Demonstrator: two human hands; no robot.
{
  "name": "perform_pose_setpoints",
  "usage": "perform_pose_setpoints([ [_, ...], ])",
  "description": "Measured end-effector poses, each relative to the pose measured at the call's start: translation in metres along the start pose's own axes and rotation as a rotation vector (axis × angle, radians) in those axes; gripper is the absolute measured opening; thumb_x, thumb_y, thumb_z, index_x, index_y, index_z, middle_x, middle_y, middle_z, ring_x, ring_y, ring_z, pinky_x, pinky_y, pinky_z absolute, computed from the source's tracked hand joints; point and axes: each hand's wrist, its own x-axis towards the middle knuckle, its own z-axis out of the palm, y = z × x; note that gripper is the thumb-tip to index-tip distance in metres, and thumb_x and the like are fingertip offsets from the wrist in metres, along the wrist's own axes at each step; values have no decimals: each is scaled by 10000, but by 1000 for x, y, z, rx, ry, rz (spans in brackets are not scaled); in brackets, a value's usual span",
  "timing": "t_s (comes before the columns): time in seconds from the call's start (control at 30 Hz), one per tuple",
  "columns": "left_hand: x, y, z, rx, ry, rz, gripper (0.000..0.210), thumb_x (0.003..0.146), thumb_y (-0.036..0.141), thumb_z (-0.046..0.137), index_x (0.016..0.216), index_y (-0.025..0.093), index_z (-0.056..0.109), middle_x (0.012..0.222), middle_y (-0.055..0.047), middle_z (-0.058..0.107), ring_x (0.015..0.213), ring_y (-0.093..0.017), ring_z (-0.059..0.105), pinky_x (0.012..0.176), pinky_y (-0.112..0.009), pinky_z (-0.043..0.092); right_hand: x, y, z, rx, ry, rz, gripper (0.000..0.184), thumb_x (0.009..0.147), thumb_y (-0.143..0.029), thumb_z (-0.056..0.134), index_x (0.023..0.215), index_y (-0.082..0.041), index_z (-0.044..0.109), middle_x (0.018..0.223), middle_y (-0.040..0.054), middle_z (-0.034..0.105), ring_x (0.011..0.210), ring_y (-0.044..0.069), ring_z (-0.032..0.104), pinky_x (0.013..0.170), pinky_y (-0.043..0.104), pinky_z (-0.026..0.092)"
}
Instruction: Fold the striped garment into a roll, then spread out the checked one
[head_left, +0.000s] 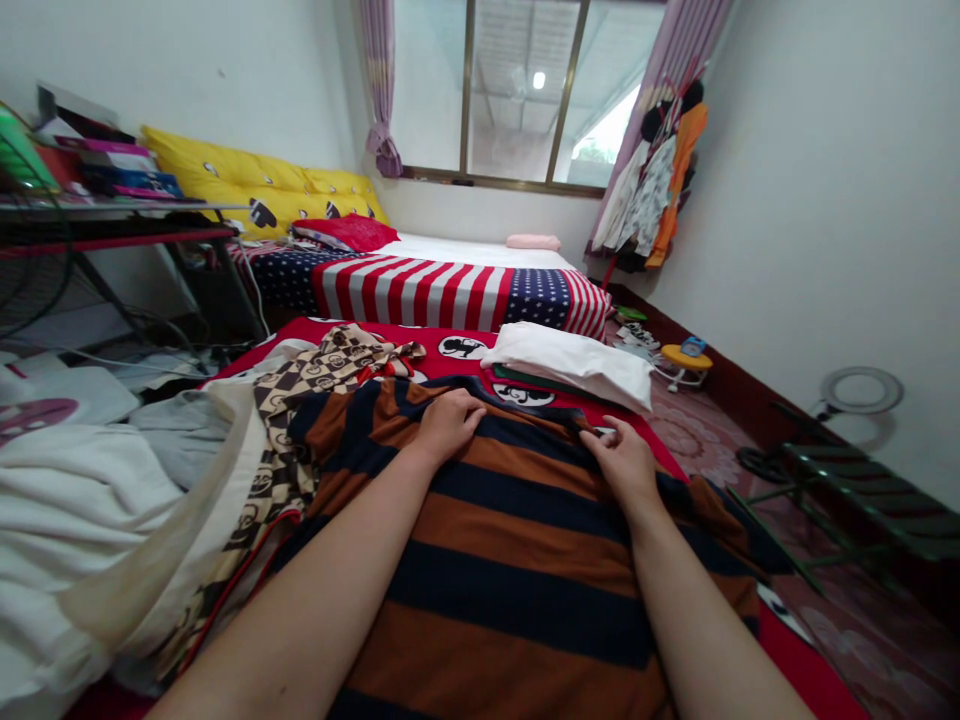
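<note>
A brown and navy striped shirt (510, 530) lies spread out over a red cloth with black-and-white figures (461, 347). Curled fingers of my left hand (452, 425) grip the shirt near its far edge, left of the dark collar. My right hand (624, 465) pinches the dark edge at the far right between thumb and fingers, with some fingers raised. Both forearms cross above the shirt. Beyond it rests a folded white item (570, 362) on top of something dark green. To the left lies a brown and cream checkered garment (341, 360) with red trim.
White and grey cloths (82, 510) are heaped at the left. Behind stands a bed with a stars-and-stripes cover (420, 293). A cluttered desk (112, 240) is at the left. On the right floor are a yellow stool (686, 357), a ring light (862, 390) and a dark slatted bench (877, 490).
</note>
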Motion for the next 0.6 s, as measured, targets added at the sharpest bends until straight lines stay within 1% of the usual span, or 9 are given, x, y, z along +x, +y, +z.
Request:
perform_pose_setpoints([
  [0.07,-1,1,0,16,-16,1,232,888,290,517,901,215,736,907,-52,690,887,-187,638,815,-273,481,-3,-3,-2,-166,-69,-63,335,680,-400,647,924,-182,720,609,17,630,615,216,603,631,338,464],
  [0.1,-1,2,0,19,-17,1,231,887,289,518,897,216,737,897,-53,689,879,-192,638,809,-278,482,-4,-5,-3,-180,-74,-82,258,696,-390,626,838,-198,724,598,21,635,606,217,608,612,329,456],
  [0.17,0,3,0,25,-16,-4,233,888,288,512,915,223,734,902,-53,685,872,-197,639,805,-286,484,-6,-11,-4,-44,-28,-41,212,720,-375,588,759,-194,693,556,19,626,549,203,605,550,303,446],
  [0.23,0,3,1,15,-5,-14,234,889,287,511,973,224,720,956,-54,676,888,-192,639,824,-282,484,-7,-16,-4,270,39,79,220,712,-363,585,819,-180,646,560,9,633,503,181,605,504,277,453],
  [0.3,1,3,4,-1,1,-11,263,898,302,504,1062,213,689,1040,-64,660,947,-189,632,877,-278,472,-5,-20,-3,602,75,173,286,673,-338,620,912,-182,594,674,9,678,569,169,649,540,268,501],
  [0.37,2,2,7,2,-16,-6,336,917,339,474,1170,188,636,1160,-89,629,1062,-205,600,955,-298,441,-4,-22,0,790,79,172,385,631,-320,670,977,-194,558,840,19,703,746,173,688,665,288,546],
  [0.43,2,2,10,37,-65,-25,430,941,391,418,1281,166,555,1317,-125,548,1211,-236,517,1041,-356,377,-3,-21,4,815,47,126,476,608,-326,712,1035,-202,541,959,34,697,904,186,678,804,332,544],
  [0.53,2,0,14,99,-166,-70,530,952,461,357,1387,167,437,1471,-138,395,1368,-274,338,1124,-458,241,0,-15,11,781,-11,100,642,600,-363,733,1167,-188,488,1130,104,659,1082,224,622,967,398,473],
  [0.6,2,-2,17,135,-206,-80,570,943,489,363,1413,169,399,1499,-137,350,1402,-295,267,1137,-489,189,2,-9,16,744,-41,115,785,591,-375,739,1276,-175,413,1320,177,546,1244,255,511,1034,414,409],
])
